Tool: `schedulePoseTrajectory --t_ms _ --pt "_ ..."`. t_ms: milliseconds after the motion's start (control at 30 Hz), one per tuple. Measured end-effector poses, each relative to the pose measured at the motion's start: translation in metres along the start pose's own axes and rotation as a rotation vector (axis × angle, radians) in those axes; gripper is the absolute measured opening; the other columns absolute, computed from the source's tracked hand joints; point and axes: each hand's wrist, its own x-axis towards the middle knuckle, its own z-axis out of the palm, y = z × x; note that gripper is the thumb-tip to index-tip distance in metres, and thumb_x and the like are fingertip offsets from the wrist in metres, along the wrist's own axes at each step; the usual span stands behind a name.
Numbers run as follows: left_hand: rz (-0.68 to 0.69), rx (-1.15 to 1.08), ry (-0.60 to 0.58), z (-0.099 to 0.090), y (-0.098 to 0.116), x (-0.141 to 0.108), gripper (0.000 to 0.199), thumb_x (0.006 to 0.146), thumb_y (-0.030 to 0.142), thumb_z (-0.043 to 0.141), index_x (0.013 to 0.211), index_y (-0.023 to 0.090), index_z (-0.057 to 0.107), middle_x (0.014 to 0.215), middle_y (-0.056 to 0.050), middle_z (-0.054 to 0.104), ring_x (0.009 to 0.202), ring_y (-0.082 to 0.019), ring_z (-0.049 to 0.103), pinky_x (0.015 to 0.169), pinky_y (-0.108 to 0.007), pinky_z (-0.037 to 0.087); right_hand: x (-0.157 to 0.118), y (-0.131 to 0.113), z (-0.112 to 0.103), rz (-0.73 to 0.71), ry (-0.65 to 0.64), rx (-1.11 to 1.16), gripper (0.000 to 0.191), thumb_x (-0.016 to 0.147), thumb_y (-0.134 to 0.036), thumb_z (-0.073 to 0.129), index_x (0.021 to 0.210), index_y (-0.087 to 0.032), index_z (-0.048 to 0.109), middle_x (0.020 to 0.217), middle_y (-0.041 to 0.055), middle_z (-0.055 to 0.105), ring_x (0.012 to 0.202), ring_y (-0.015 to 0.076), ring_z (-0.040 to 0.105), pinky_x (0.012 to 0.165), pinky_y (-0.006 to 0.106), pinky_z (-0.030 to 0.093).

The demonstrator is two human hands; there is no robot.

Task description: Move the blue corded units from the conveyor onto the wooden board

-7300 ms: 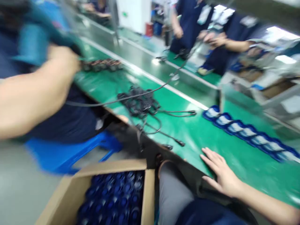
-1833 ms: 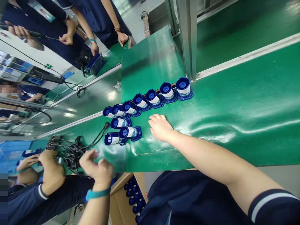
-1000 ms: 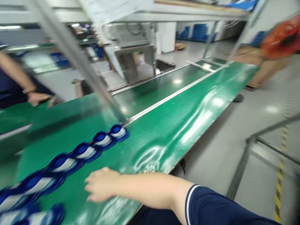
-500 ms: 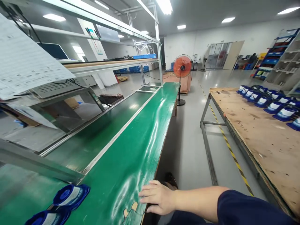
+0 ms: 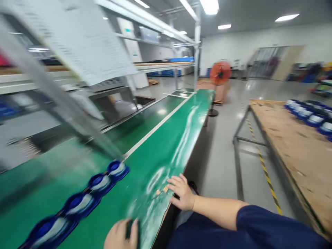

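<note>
My right hand lies with spread fingers on the near right edge of a green worktop, holding nothing. Under its fingertips the green covering is torn, and small tan patches show through. At the bottom edge is my left hand, partly cut off and blurred. Its visible fingers are apart over the green surface, with a dark gap between them. To its left runs a slanting row of several blue round-topped pieces with white labels; the nearest blue piece is smeared, the farthest blue piece clearer.
A metal post and a hanging printed sheet stand over the left side. On the right, a wooden table carries more blue pieces. An orange fan stands beyond the worktop's far end.
The view has swung left, so the scene sits further right. My left hand has come into view at the bottom, and more of the blue row shows. My right hand stays at the edge.
</note>
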Motion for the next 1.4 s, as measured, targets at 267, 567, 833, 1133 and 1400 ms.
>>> schedulePoseTrajectory --t_ms 267,567,833,1133,1400 --pt "-0.05 0.085 -0.207 0.003 0.066 -0.036 0.067 0.087 0.045 0.07 0.145 0.016 0.054 0.161 -0.022 0.039 0.152 -0.039 0.033 0.122 -0.062 0.035 0.038 0.033 -0.04 -0.062 -0.072 0.193 0.035 0.094 -0.047 0.057 0.114 -0.022 0.071 0.117 0.0128 0.075 0.109 0.0296 0.069 0.101 0.051 0.053" --pt "-0.315 -0.174 0.358 -0.058 0.049 -0.129 0.028 0.097 0.036 0.059 0.12 0.023 0.068 0.13 -0.013 0.068 0.124 -0.026 0.063 0.109 -0.046 0.053 0.082 0.034 0.016 -0.225 -0.262 0.113 0.059 0.089 -0.071 0.044 0.11 -0.022 0.071 0.128 0.0137 0.07 0.114 0.038 0.066 0.092 0.058 0.055" --pt "-0.684 0.18 0.887 -0.131 -0.041 -0.158 0.081 0.096 0.046 0.057 0.162 0.022 0.017 0.165 -0.022 0.027 0.153 -0.034 0.03 0.121 -0.055 0.038 0.102 -0.005 0.058 -0.293 -0.3 0.081 0.067 0.087 -0.073 0.04 0.12 -0.021 0.068 0.135 0.0157 0.065 0.123 0.0406 0.062 0.09 0.06 0.056" --pt "-0.737 0.222 0.52 -0.124 -0.051 -0.152 0.062 0.096 0.047 0.056 0.147 0.015 0.044 0.149 -0.021 0.054 0.141 -0.033 0.049 0.12 -0.057 0.038 0.13 -0.18 0.088 -0.481 -0.569 0.517 0.08 0.094 -0.056 0.056 0.161 -0.022 0.026 0.164 0.0157 0.035 0.152 0.0314 0.034 0.122 0.054 0.04" --pt "-0.569 0.296 0.458 -0.127 -0.052 -0.157 0.071 0.1 0.04 0.054 0.161 0.029 0.02 0.165 -0.016 0.034 0.152 -0.03 0.036 0.119 -0.054 0.042 0.129 -0.262 0.127 -0.334 -0.626 0.779 0.07 0.082 -0.036 0.069 0.145 -0.02 0.046 0.145 0.0156 0.058 0.134 0.0309 0.056 0.117 0.053 0.045"
